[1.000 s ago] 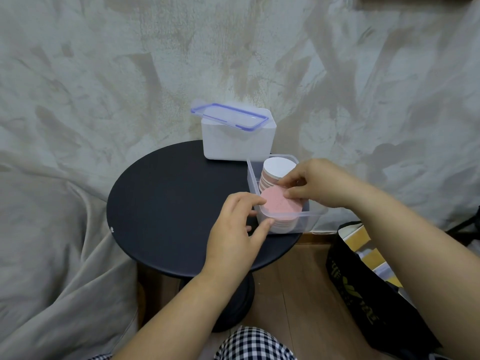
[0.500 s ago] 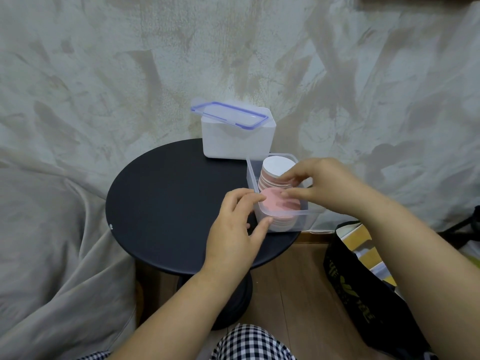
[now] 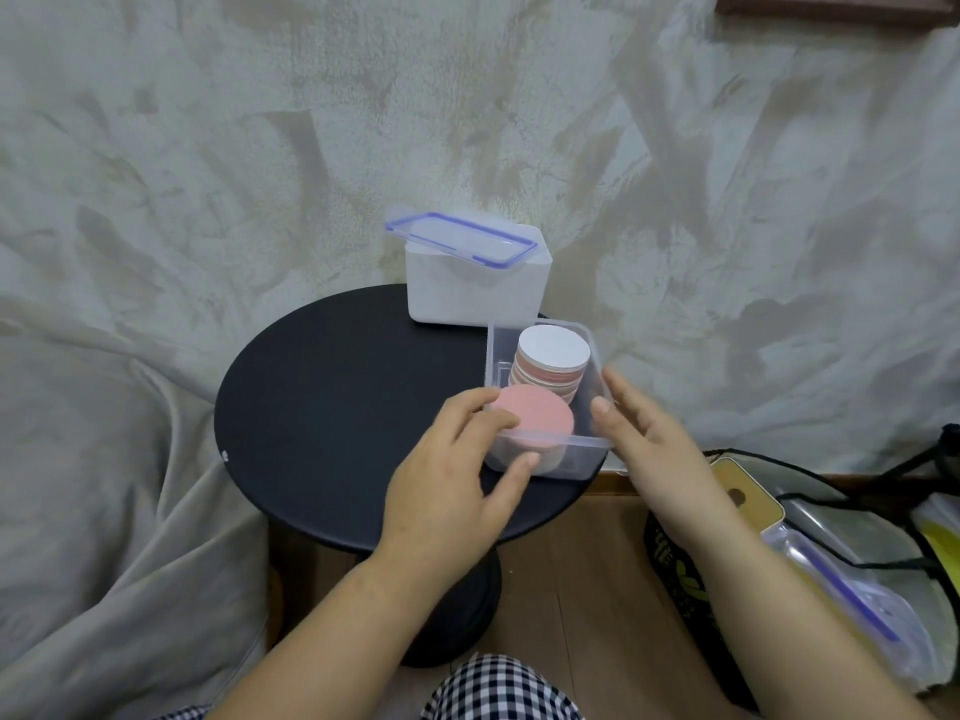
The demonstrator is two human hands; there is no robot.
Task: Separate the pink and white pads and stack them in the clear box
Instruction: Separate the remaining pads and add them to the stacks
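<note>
The clear box (image 3: 576,457) sits between our hands, with the pink-topped stack (image 3: 540,418) at our left hand (image 3: 452,485) and the white-topped stack (image 3: 555,348) beyond it. Our left hand pinches the box's near corner; our right hand (image 3: 649,439), fingers straight, hovers beside its right wall. A white tub (image 3: 475,288) stands farther off.

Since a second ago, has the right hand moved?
Yes. The right hand left the pink pad, drawing back rightward, outside the clear box.
</note>
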